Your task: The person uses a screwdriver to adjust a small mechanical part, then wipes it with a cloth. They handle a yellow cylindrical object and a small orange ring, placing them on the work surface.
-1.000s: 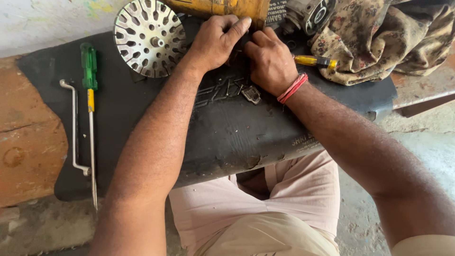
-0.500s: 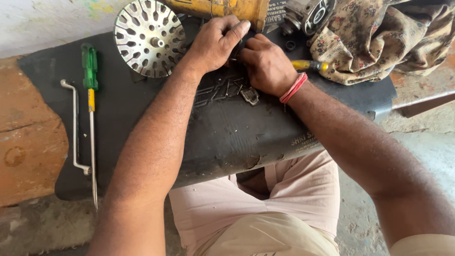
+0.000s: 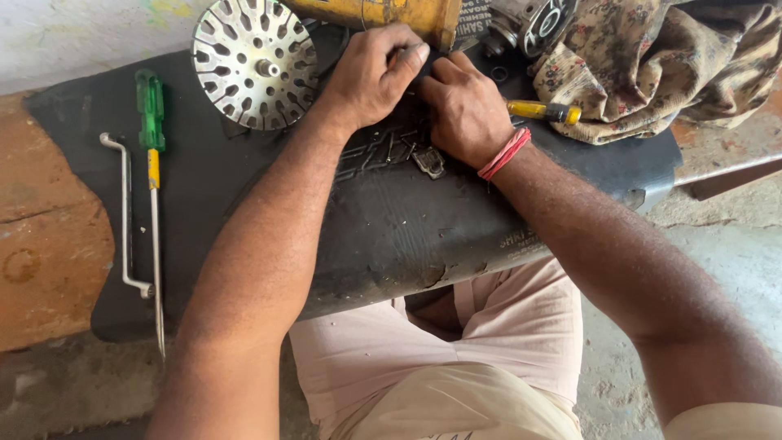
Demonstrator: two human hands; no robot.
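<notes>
Curling at twelve o'clock, left hand (image 3: 376,75) closes its fingers on something small that I can't make out; right hand (image 3: 464,110) presses half-closed beside it on the black rubber mat (image 3: 391,236); yellow-handled screwdriver (image 3: 544,111) just right.

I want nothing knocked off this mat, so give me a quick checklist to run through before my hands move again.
1. Both hands together at the mat's far edge: ok, left hand and right hand meet there.
2. What the fingers pinch: cannot tell, hidden.
3. Green-handled screwdriver out of the way: ok, lies left of the arms.
4. Bent metal rod out of the way: ok, beside the screwdriver.
5. Perforated metal disc: not ok, right beside the left wrist.
6. Yellow-handled tool: not ok, close behind the right hand.
</notes>
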